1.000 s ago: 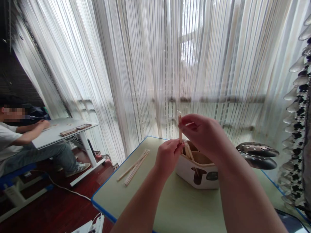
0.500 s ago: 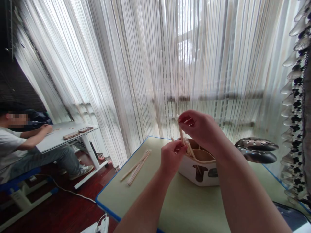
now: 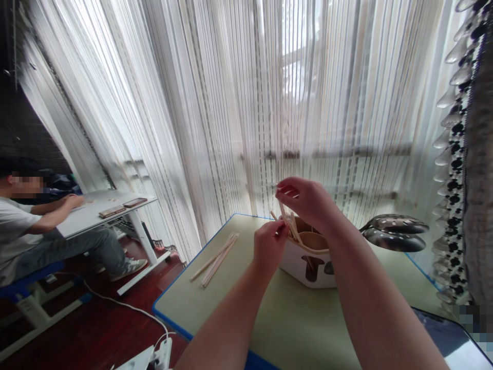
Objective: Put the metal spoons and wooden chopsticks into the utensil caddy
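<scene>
My right hand [image 3: 306, 199] is closed around the upper end of a pair of chopsticks [image 3: 282, 210], which seem to be in a clear wrapper. Lower on the same chopsticks, my left hand [image 3: 267, 244] pinches with thumb and forefinger. Both hands are over the left side of a white utensil holder [image 3: 295, 264] with a tan inner lining and a dark cutout on its front. More chopsticks lean inside the holder, partly hidden by my fingers. To the left, several wrapped chopsticks [image 3: 217, 262] lie crossed on the table.
The pale green table [image 3: 246, 336] has a blue edge. Dark slotted spoon and ladle heads [image 3: 396, 234] jut out right of my forearm. A dark-screened device [image 3: 442, 331] lies at lower right. Left, a person [image 3: 23, 226] sits at a white table [image 3: 90, 216]; a power strip [image 3: 165, 353] is below.
The view has shifted slightly, so the holder and spoon heads appear a little further left and higher. Both hands keep their grip on the chopsticks, whose top tilts slightly more to the left.
</scene>
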The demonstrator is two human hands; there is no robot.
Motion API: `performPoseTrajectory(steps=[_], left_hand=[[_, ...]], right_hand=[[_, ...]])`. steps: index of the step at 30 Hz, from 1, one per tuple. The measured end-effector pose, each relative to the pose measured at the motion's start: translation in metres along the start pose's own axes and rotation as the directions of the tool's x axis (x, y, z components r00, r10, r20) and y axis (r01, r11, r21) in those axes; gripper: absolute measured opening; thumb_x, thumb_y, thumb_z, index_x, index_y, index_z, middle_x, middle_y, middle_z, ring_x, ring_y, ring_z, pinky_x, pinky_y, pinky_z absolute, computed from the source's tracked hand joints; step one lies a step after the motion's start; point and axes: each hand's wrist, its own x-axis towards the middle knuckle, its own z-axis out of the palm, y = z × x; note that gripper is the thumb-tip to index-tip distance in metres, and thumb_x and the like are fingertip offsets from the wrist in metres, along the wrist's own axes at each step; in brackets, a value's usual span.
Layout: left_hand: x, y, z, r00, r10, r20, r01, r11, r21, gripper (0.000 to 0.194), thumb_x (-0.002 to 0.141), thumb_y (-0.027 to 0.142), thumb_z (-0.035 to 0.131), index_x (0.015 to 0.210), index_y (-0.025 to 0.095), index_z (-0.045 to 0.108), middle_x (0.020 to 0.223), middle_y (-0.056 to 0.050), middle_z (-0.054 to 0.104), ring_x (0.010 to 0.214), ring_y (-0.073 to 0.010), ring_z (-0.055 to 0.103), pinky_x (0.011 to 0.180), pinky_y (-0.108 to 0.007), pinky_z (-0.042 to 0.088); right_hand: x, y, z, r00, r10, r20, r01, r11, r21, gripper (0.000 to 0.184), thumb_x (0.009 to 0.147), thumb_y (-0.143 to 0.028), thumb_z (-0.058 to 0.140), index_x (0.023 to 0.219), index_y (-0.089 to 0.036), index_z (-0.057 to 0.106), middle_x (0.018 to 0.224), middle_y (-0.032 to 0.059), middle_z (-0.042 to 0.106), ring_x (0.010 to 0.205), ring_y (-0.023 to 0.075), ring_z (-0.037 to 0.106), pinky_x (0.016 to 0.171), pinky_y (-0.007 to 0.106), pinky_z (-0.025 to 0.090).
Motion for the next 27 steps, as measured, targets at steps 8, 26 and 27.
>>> performPoseTrajectory(steps=[8,26,27], left_hand=[[0.001,0.003,0.003,0.991,-0.137,0.0,0.135,0.975,-0.177,0.017,0.077,0.026,0.059,0.088,0.018,0.069,0.076,-0.004,0.068,0.067,-0.0142,0.062,0.063,-0.024,0.051],[0.0,0.009,0.003,0.964,-0.225,-0.143,0.178,0.941,-0.287,0.02,0.075,0.031,0.062,0.087,0.016,0.066,0.073,-0.003,0.066,0.064,-0.0125,0.061,0.052,-0.021,0.048],[0.001,0.008,0.002,0.948,-0.252,-0.192,0.188,0.936,-0.297,0.021,0.076,0.032,0.06,0.087,0.016,0.064,0.073,-0.003,0.065,0.064,-0.0123,0.061,0.053,-0.021,0.048]], right_hand=[[-0.001,0.003,0.007,0.991,-0.039,0.131,0.036,0.999,0.031,0.011,0.072,-0.024,0.062,0.079,-0.02,0.07,0.071,0.0021,0.07,0.07,0.0163,0.066,0.067,0.028,0.051],[0.001,0.005,0.006,0.995,-0.04,0.093,0.043,0.999,-0.029,0.015,0.076,-0.022,0.061,0.086,-0.023,0.071,0.077,0.0012,0.072,0.074,0.0166,0.067,0.069,0.027,0.051],[0.001,0.007,0.006,0.994,-0.039,0.099,0.04,0.999,-0.006,0.015,0.076,-0.022,0.061,0.087,-0.023,0.071,0.078,0.0014,0.072,0.076,0.0166,0.067,0.07,0.028,0.052]])
